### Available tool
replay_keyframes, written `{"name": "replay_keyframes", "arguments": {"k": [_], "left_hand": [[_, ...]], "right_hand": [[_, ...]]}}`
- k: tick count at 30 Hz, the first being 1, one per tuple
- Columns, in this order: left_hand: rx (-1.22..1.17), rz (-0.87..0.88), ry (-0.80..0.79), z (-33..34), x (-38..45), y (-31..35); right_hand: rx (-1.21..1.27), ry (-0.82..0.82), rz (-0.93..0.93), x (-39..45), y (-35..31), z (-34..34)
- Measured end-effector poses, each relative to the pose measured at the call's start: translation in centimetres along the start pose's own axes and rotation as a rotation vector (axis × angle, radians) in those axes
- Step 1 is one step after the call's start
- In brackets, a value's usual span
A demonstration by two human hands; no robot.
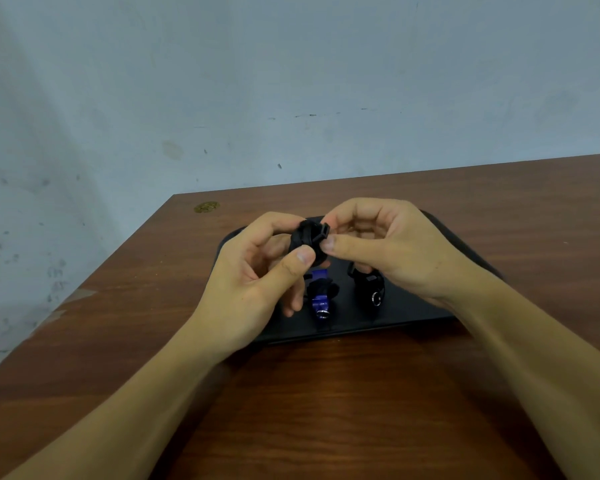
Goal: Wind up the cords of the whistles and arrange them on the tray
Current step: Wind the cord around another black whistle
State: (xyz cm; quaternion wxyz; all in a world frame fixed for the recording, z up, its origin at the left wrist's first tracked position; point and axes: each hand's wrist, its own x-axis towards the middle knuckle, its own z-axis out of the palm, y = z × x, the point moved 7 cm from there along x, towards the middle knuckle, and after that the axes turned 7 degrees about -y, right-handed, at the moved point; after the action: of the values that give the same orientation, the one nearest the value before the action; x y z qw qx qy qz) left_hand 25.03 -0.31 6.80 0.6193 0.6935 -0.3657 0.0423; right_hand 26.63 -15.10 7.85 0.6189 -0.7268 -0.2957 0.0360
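Both your hands, left (257, 271) and right (388, 247), pinch the black whistle (307, 239); it's light and its soft cord slips, so keep thumbs on the wound coil.

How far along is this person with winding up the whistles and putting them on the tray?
Two look done: a blue whistle and a black whistle, cords wrapped, lie on the black tray. A third whistle is in hand: the left hand and right hand pinch it above the tray. It is not yet set down. No other loose whistles show.
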Motion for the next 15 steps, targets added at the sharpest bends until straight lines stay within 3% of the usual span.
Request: {"name": "replay_keyframes", "arguments": {"k": [5,11,15], "left_hand": [[-0.026,-0.041,-0.003,0.0,0.0,-0.2],[0.037,-0.041,0.007,-0.2,0.1,0.0],[0.170,0.004,-0.007,-0.1,0.0,0.9]], "right_hand": [[-0.032,-0.027,0.035,0.0,0.8,0.1],[0.270,-0.132,0.070,0.1,1.3,1.5],[0.283,-0.137,0.086,0.1,1.3,1.8]]}}
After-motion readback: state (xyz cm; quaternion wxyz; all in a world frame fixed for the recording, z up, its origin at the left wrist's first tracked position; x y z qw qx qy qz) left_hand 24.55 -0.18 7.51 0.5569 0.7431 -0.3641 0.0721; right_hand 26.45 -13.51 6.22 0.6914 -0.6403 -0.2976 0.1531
